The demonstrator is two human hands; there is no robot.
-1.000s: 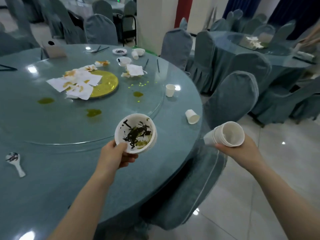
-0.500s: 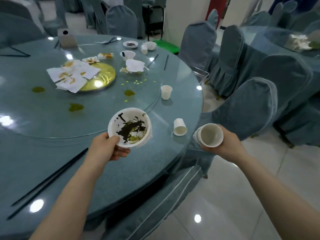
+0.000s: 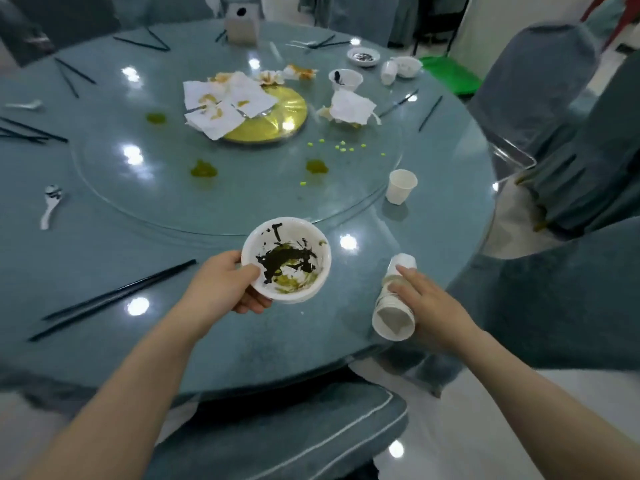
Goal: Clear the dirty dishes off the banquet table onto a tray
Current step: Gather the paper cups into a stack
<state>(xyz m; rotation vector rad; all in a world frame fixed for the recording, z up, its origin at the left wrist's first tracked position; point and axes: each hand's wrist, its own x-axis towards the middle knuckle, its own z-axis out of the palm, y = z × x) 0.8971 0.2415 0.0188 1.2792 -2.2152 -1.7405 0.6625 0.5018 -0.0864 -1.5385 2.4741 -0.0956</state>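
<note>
My left hand (image 3: pixel 225 289) grips the near rim of a white bowl (image 3: pixel 285 259) smeared with dark and yellow-green leftovers, held just above the round table (image 3: pixel 104 341). My right hand (image 3: pixel 426 299) holds a stack of white paper cups (image 3: pixel 393 317) lying sideways at the table's right edge, mouth toward me, fingers stretched over it. The stack's far end meets a tipped paper cup (image 3: pixel 403 263) on the table. An upright paper cup (image 3: pixel 401 186) stands further back. No tray is in view.
On the glass turntable (image 3: pixel 242 202) lie a gold plate (image 3: pixel 277 116), soiled napkins (image 3: pixel 221 105) and sauce spots. Far right: small bowl (image 3: pixel 344 79), saucer (image 3: pixel 363 57). Chopsticks (image 3: pixel 114 299) and a spoon (image 3: pixel 52 206) lie left. Covered chairs (image 3: pixel 554 289) crowd the right and near side.
My right hand has swung the cup stack down from beside the table onto its edge, up against the tipped cup. The bowl stays in my left hand; my view has shifted left.
</note>
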